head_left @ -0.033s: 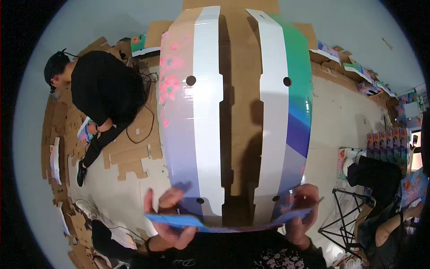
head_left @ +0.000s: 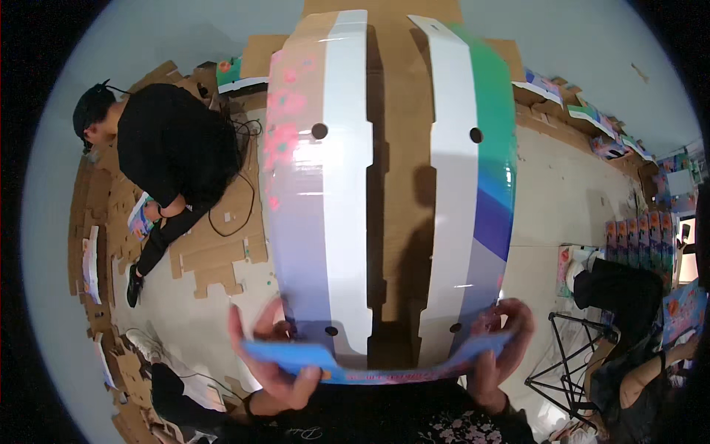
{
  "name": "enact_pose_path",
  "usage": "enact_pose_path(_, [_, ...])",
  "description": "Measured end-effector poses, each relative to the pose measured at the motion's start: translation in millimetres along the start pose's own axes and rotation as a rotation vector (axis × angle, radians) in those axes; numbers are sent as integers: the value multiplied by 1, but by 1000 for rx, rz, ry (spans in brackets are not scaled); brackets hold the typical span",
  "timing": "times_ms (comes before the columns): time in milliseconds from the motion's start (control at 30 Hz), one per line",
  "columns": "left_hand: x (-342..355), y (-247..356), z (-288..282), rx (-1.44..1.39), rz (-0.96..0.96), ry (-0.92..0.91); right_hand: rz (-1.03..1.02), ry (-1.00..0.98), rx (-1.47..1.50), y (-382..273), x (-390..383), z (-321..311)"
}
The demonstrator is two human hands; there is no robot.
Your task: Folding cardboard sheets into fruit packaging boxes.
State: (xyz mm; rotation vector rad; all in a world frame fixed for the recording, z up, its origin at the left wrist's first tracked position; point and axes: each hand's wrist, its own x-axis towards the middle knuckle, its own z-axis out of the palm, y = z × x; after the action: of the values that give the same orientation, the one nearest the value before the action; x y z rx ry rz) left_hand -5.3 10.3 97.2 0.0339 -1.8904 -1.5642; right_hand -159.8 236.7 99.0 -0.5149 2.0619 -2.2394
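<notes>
In front of me stands a large printed cardboard box [head_left: 303, 229], its two long side flaps folded inward with a gap between them. Through the gap the brown inside [head_left: 403, 96] shows. White strips with round holes line the flaps; pink flowers mark the left side, green and purple the right. At the near end, my left hand [head_left: 275, 370] pinches the left corner of a blue end flap [head_left: 392, 376], thumb on the near face. My right hand [head_left: 501, 348] grips the same flap at its right corner, fingers curled behind it.
On the left, a person in black [head_left: 174, 140] bends over flattened brown cardboard [head_left: 214, 259] with a dark cable on it. A black folding stool frame [head_left: 566, 362] and another person's arm [head_left: 640, 381] are at the right. Printed boxes [head_left: 640, 237] stand in a row behind.
The blue end flap has tilted so more of its printed face shows. My left hand's fingers have shifted left and up along it, and the left side flap has moved slightly right.
</notes>
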Motion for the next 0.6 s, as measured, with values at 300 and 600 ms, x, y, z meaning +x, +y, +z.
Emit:
enact_pose_path(300, [-3,-6,-8,281,-395,132,-146,-68,-489,5,-4,-9])
enact_pose_path(600, [7,-5,-7,197,-393,117,-27,-73,-310,1,6,2])
